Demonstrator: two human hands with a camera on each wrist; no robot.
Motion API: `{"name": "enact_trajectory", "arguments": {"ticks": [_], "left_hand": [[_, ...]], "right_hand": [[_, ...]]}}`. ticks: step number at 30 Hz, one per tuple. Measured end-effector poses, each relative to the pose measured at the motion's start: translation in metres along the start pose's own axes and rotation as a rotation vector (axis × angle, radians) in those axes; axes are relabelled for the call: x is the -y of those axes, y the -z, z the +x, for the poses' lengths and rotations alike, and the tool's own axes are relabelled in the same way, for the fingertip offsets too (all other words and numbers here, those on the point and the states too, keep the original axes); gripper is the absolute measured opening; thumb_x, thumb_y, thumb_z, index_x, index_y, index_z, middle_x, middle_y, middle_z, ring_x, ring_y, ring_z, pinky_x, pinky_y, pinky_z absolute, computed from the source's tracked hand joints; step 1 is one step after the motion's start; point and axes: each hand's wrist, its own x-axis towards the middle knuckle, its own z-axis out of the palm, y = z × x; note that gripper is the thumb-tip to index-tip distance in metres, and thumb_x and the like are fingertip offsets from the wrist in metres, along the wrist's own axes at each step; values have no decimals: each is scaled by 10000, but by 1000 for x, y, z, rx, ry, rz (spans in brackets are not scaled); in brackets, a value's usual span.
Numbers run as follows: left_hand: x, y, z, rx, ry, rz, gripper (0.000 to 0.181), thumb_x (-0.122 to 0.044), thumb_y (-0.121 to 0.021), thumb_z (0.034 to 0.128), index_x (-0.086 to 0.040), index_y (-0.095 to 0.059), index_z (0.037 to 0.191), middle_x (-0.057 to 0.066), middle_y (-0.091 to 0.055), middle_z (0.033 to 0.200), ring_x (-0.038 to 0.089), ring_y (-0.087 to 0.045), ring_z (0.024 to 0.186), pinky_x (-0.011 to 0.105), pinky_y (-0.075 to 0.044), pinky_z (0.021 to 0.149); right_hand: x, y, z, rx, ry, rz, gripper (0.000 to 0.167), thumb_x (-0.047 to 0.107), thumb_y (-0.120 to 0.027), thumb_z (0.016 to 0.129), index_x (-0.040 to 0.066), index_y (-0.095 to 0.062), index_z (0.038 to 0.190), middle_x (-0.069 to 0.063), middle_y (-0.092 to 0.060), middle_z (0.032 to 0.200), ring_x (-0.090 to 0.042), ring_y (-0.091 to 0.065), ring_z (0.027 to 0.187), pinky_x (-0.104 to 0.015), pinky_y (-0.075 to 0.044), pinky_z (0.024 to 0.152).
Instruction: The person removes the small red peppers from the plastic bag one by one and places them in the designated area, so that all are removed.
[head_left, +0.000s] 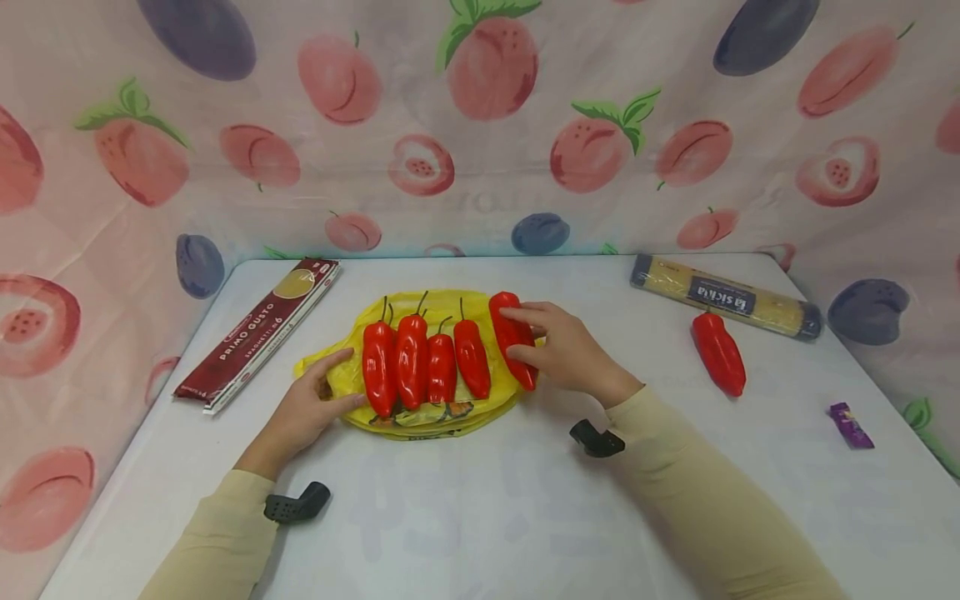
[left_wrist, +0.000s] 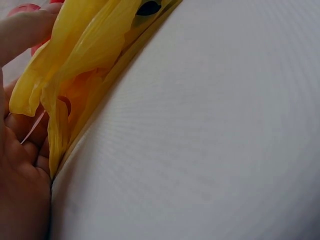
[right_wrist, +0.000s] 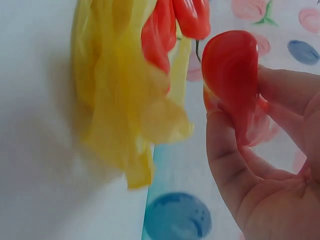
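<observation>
A crumpled yellow plastic bag (head_left: 352, 333) lies on the white table with several glossy red peppers (head_left: 411, 362) in a row on top of it. At the bag's right edge my right hand (head_left: 562, 346) pinches another red pepper (head_left: 512, 333) between thumb and fingers. The right wrist view shows this pepper (right_wrist: 232, 75) raised beside the bag's loose yellow folds (right_wrist: 120, 100). My left hand (head_left: 311, 404) rests at the bag's left edge, thumb and forefinger apart. In the left wrist view, a yellow fold (left_wrist: 75, 65) partly hides its fingers.
A dark red spaghetti packet (head_left: 258, 329) lies at the back left. Toward the back right are a clear spaghetti packet (head_left: 723, 296) and a single red pepper (head_left: 718, 354). A small purple wrapped sweet (head_left: 851, 425) sits near the right edge. Fruit-patterned cloth (head_left: 480, 200) hangs behind the table.
</observation>
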Motion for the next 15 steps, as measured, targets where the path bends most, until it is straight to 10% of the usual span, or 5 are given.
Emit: {"name": "enact_trajectory", "arguments": {"ticks": [15], "left_hand": [[1,0,0,0,13,-9,836,-370,-753,890,-151,-319,1570,198,-273,1592,421,-304,1404,637,-285,1109]], "right_hand": [[-44,37,-28,-34,-144,-88,612,202,-711,940,139,-477,1502,-191,-420,1486,-407,-497,1233,-488,-578,833]]}}
